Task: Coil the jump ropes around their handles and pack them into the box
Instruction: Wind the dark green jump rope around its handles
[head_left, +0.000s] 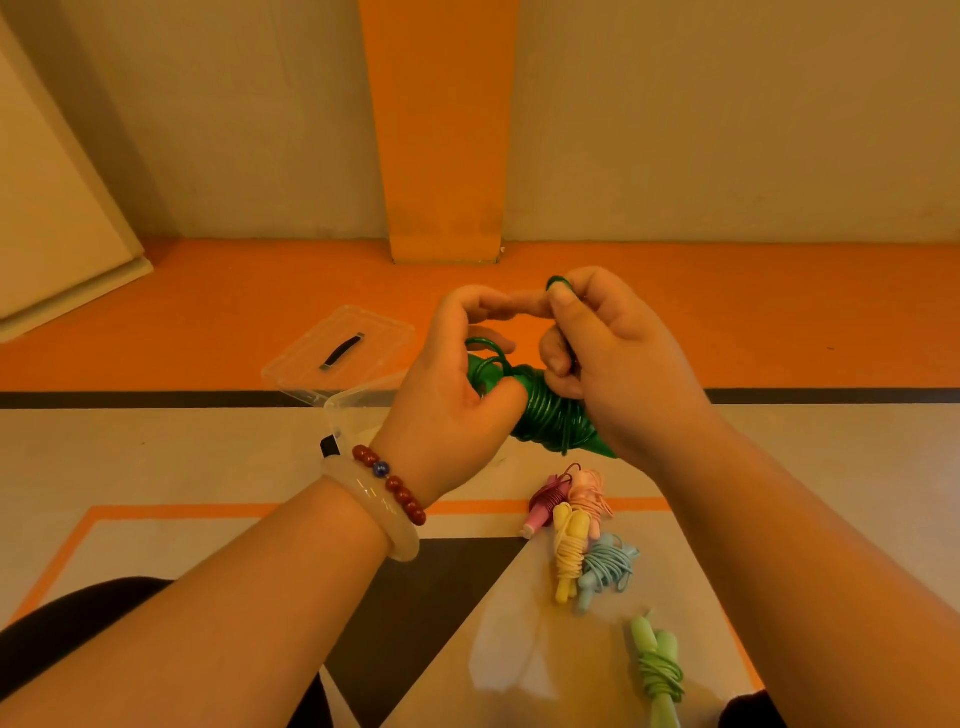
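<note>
One dark green jump rope (550, 415), wound tight round its handles, held in mid-air between both hands. Left hand (452, 395) curled round one end of the bundle; right hand (618, 364) gripping the other, fingers bent, a loose loop of cord (557, 282) hooked over the index finger. Below, on the floor (156, 467), five coiled bundles: maroon rope (548, 503), pink rope (589, 499), yellow rope (569, 556), blue rope (608, 571), light green rope (657, 665). Behind the left hand, a clear plastic box (358, 410) and its lid (311, 364).

The green rope (553, 415) is glossy, smooth plastic. The lid (337, 353), centre left, is clear plastic. The pastel ropes (569, 551), lower right, look matt; the bangle (379, 506) polished.
</note>
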